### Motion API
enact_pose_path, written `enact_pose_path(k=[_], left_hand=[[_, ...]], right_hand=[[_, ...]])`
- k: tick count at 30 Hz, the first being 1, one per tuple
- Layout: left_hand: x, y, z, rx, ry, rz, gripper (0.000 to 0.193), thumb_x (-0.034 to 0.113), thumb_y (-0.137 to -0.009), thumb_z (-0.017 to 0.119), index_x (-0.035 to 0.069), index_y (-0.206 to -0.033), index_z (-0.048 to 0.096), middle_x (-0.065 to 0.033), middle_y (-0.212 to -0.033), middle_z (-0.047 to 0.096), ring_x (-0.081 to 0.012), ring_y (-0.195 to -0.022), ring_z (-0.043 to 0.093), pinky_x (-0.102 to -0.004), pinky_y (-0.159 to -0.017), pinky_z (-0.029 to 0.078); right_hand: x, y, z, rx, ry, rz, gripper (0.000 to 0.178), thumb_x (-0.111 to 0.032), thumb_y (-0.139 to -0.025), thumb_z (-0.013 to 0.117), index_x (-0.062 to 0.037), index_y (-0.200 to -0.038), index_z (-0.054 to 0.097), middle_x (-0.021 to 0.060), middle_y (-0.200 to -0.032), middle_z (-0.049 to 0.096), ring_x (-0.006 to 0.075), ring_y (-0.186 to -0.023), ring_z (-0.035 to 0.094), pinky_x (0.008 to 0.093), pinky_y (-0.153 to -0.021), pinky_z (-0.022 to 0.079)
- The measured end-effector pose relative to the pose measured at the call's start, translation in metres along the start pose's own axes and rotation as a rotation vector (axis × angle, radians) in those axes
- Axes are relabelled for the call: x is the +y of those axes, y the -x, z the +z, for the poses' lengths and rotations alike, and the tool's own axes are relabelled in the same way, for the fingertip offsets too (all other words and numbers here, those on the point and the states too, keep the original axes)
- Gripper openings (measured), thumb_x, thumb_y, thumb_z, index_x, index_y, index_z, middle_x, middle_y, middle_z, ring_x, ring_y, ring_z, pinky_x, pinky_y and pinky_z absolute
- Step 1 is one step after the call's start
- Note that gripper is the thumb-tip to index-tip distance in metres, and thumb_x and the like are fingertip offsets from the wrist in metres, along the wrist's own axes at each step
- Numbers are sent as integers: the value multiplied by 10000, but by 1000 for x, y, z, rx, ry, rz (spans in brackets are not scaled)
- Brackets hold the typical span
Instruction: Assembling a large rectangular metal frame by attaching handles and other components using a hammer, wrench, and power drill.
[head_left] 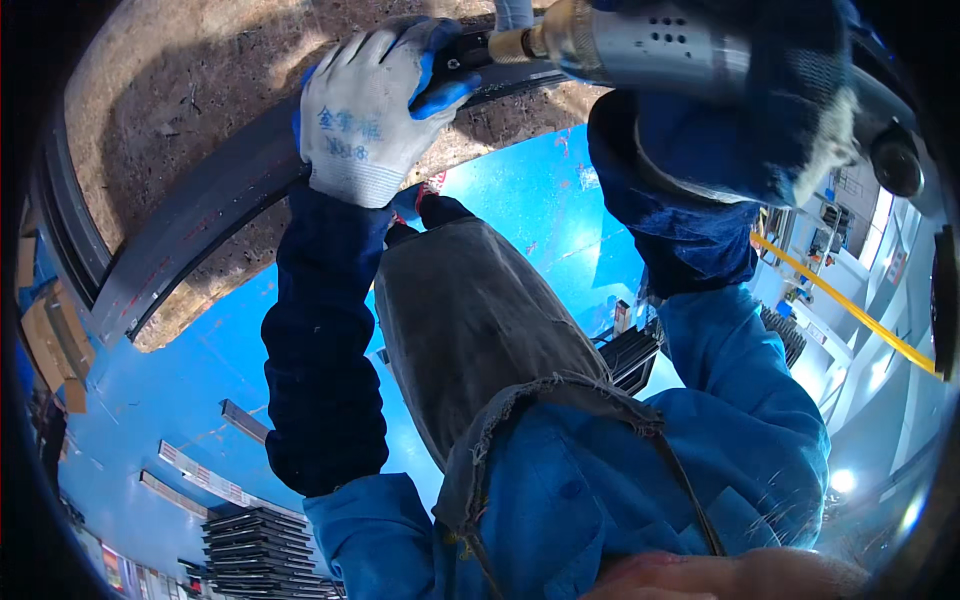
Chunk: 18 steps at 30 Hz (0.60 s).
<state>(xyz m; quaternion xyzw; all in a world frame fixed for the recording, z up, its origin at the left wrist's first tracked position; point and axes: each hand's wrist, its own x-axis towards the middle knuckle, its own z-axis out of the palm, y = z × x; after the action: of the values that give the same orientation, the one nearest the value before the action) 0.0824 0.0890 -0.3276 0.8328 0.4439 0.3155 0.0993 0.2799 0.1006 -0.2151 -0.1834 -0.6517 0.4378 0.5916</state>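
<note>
My left hand (pixel 365 115), in a white knit glove with blue-coated fingers, rests over a dark grey metal frame bar (pixel 205 215). Its thumb and forefinger close round a small black block (pixel 465 52) at the bar. Against that block points the brass-coloured nose of a silver, cylindrical power tool (pixel 665 48), drill-like in shape. My right hand (pixel 745 130), dark and in shadow at the upper right, grips the tool's body; most of its fingers are hidden. Where the tool's tip meets the block cannot be made out clearly.
The bar lies on a worn brown worktable (pixel 170 130). A cardboard box (pixel 55 340) stands at the left. On the blue floor are a stack of dark frames (pixel 262 550) and several loose strips (pixel 205 475). A yellow bar (pixel 850 305) slants at the right.
</note>
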Motion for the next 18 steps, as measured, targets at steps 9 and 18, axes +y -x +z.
enact_pose_path(k=[9, 18], left_hand=[[-2, 0, 5, 6, -26, 45, 506, 405, -683, 753, 155, -1098, 607, -71, -1024, 646, -238, -917, 631, -363, -849, 480], [9, 4, -5, -174, -102, -72, 500, 405, -769, 639, 132, -1181, 564, -82, -1172, 568, -238, -1067, 542, -387, -936, 403]], right_hand=[[8, 1, 17, 4, 43, 87, 460, -318, -931, 487, 24, -1236, 440, 97, -994, 573, 215, -761, 589, 363, -661, 526], [10, 5, 26, -18, 56, 118, 464, -320, -931, 486, 30, -1232, 442, 104, -1003, 573, 219, -778, 593, 367, -674, 528]])
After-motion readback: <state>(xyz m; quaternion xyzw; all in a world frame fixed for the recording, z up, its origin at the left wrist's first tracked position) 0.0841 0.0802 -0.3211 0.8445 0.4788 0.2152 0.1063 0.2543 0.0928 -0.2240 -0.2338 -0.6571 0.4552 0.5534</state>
